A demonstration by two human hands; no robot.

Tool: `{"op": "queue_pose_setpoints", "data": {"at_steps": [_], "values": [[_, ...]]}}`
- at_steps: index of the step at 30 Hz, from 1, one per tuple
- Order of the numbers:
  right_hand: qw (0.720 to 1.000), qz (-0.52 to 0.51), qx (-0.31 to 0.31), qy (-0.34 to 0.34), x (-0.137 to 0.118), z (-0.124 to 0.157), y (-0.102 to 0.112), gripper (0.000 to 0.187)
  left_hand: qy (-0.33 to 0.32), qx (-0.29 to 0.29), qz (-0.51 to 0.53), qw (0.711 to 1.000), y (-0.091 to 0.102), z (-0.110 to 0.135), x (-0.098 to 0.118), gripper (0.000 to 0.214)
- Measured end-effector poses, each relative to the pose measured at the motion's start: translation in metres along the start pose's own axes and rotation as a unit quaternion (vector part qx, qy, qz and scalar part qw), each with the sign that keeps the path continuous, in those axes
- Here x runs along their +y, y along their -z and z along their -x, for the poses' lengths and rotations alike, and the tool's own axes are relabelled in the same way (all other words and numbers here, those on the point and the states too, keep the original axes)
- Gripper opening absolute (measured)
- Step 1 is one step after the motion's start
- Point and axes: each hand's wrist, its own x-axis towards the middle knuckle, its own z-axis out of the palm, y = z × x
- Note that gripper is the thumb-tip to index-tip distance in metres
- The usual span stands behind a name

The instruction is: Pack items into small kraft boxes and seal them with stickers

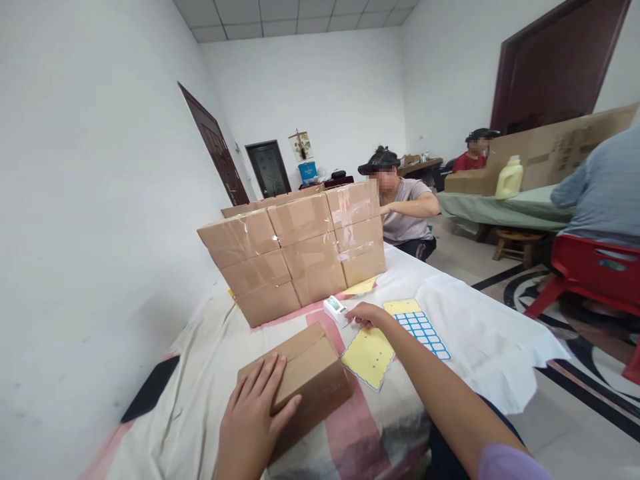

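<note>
Fingers, left hand [253,417]: lay spread across the box [305,357], lower centre, probably to steady it.
Fingers, right hand [369,316]: bent at the white gadget [334,308], mid-frame; from my feed, I couldn't tell whether they gripped.
Stack [310,257]: stood centre, perhaps leaving room.

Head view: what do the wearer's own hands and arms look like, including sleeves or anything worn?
The left hand and right hand are both bare, with no gloves, rings or watch visible. The right forearm is uncovered down to a lavender sleeve at the bottom edge. No left sleeve is in view. I see no cables or markings.
</note>
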Motion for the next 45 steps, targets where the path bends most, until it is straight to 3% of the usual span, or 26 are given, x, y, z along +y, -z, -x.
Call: {"op": "queue_pose_setpoints", "data": {"at_steps": [5,9,15,24,33,45], "values": [[1.0,-0.014,-0.009,0.023,0.001,-0.002,0.005,0.019,0.005,-0.002,0.007,1.0,0.001,0.0,0.001,0.057],[0.997,-0.065,-0.016,0.041,0.0,-0.005,-0.005,0.021,0.011,-0.011,-0.001,1.0,0.004,0.0,0.002,0.056],[0.986,-0.162,0.007,0.027,-0.003,-0.016,-0.022,0.025,0.004,-0.009,0.0,1.0,0.006,-0.001,0.003,0.056],[0.967,-0.254,0.002,0.018,-0.007,-0.017,-0.02,0.027,0.017,-0.022,0.024,0.999,0.009,-0.001,0.004,0.057],[0.976,-0.215,-0.013,0.022,0.003,-0.021,-0.022,0.029,0.017,-0.022,0.019,0.999,0.013,-0.004,0.007,0.056],[0.992,-0.109,0.021,0.063,0.008,-0.015,-0.024,0.026,0.003,-0.006,0.021,1.0,0.016,-0.005,0.007,0.058]]}}
